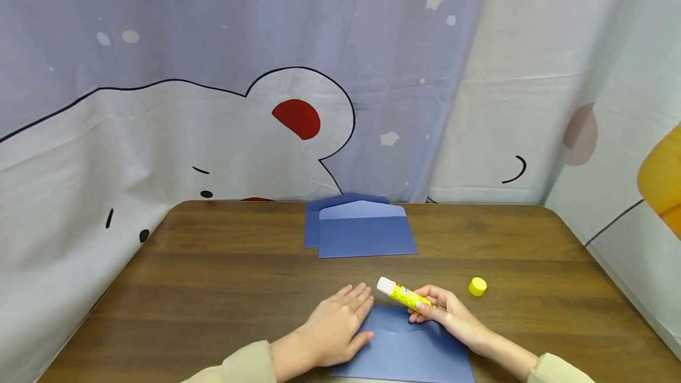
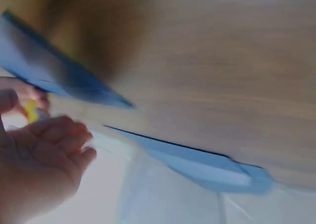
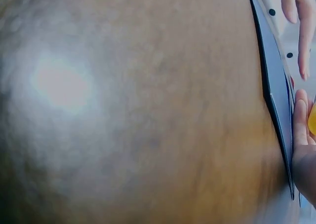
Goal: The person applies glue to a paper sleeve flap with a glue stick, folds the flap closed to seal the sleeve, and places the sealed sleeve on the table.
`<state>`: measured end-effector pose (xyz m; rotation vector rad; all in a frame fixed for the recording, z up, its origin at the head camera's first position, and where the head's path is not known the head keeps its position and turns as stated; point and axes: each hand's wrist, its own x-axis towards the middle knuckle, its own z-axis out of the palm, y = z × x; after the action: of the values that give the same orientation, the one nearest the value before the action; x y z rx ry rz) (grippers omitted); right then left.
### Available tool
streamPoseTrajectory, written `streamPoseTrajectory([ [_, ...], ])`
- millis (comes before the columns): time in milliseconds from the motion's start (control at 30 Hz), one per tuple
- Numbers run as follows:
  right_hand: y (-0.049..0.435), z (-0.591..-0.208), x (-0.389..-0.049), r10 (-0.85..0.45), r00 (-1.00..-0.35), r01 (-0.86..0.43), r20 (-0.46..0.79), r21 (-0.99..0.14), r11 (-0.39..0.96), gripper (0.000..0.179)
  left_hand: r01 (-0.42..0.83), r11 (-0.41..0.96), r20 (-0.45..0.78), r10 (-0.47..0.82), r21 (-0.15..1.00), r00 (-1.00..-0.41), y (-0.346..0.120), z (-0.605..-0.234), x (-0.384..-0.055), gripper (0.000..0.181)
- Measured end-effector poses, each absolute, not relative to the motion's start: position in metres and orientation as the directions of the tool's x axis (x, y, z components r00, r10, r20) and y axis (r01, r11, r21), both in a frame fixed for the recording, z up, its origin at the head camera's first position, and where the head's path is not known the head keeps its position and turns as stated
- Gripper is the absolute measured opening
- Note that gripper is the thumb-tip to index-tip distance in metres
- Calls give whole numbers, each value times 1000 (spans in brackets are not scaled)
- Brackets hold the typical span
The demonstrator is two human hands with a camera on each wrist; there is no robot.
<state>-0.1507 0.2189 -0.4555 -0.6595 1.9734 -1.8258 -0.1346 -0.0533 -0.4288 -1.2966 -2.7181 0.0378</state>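
Observation:
A blue envelope (image 1: 409, 356) lies near the front edge of the table, its flap side away from the person. My left hand (image 1: 335, 331) is at its left edge, fingers extended together and thumb apart; whether the palm touches the paper I cannot tell. Over the envelope's upper right part, my right hand (image 1: 452, 318) holds a yellow glue stick (image 1: 405, 297) between thumb and fingers. The stick's white end points left and away. In the left wrist view, the left hand (image 2: 42, 159) shows empty, with the blurred envelope (image 2: 64, 75) beyond. The right wrist view catches only part of the right hand (image 3: 302, 157).
A yellow cap (image 1: 477, 286) stands on the wooden table (image 1: 239, 276) to the right of the right hand. Toward the back lie a blue envelope (image 1: 367, 238) with its paler flap raised and another envelope (image 1: 311, 229) partly under it. A printed curtain (image 1: 213, 135) hangs behind.

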Motion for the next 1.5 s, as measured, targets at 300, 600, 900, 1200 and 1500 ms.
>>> streamPoseTrajectory([
  [300,218,-458,-152,-589,-807,-71,52,-997,9,37,863,476,25,877,-171,-479,-16,-440,-121,63],
  [600,219,-455,-154,-600,-799,-11,24,-1000,-26,34,851,457,68,888,-259,-456,-6,-440,-122,65],
  [900,230,-453,-152,-652,-758,144,2,-975,-170,23,825,396,56,911,-403,-409,1,-444,-126,71],
  [1200,224,-457,-143,-580,-814,43,17,-995,-88,29,849,451,-22,880,-276,-475,8,-446,-122,70],
  [1500,226,-458,-144,-561,-828,34,21,-996,-87,33,885,466,-129,879,25,-459,1,-446,-128,77],
])
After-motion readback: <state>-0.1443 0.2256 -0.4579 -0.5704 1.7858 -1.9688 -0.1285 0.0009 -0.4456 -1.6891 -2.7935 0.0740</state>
